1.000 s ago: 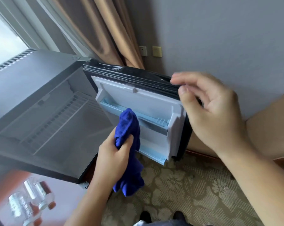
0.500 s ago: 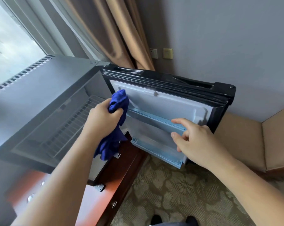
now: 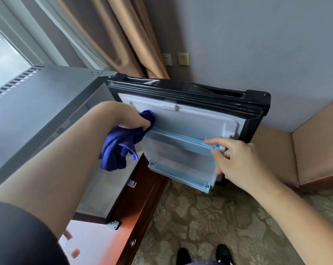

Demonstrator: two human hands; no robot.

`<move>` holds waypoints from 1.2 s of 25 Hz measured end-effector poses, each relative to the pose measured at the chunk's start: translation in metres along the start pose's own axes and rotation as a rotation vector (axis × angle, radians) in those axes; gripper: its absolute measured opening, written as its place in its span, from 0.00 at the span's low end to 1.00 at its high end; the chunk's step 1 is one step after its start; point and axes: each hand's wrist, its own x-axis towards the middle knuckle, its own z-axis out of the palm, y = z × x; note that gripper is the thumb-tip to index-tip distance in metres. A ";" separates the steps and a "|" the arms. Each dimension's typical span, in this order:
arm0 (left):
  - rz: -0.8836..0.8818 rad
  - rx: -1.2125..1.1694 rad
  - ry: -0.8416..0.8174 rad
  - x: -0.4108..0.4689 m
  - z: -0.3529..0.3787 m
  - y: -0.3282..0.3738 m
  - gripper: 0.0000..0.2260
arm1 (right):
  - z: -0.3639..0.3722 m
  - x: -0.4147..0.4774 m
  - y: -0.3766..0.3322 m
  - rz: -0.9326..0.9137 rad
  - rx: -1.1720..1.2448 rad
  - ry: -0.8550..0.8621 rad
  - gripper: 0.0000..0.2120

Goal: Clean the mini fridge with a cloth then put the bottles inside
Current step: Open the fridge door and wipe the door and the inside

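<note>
The mini fridge (image 3: 47,111) fills the view from 9 to 11 o'clock, its door (image 3: 190,119) swung wide open towards 1 o'clock, inner side facing the camera. The left hand (image 3: 131,117) grips a bunched blue cloth (image 3: 121,146) and presses it against the door's white liner at the left end of the upper door shelf (image 3: 181,140), with most of the cloth hanging loose below the fist. At 3 o'clock the right hand (image 3: 238,159) pinches that shelf's right end: forefinger on the rail, thumb on its front, the other fingers curled at the door's edge. The lower door shelf (image 3: 181,175) sits beneath. The fridge stands on a reddish wooden cabinet (image 3: 142,203); patterned carpet (image 3: 209,226) lies at 6 o'clock.
</note>
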 end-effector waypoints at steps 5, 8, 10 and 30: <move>-0.116 -0.004 -0.300 0.004 -0.020 0.018 0.21 | 0.007 0.000 0.007 0.003 0.036 0.037 0.15; -0.111 0.024 -0.366 0.006 -0.021 0.034 0.19 | 0.010 0.001 0.010 0.000 0.059 0.059 0.14; -0.097 0.054 -0.358 0.005 -0.019 0.042 0.16 | 0.011 0.002 0.012 -0.002 0.076 0.072 0.14; 0.282 -0.085 -0.085 -0.028 0.032 0.097 0.18 | 0.011 -0.005 0.014 -0.078 0.127 0.080 0.06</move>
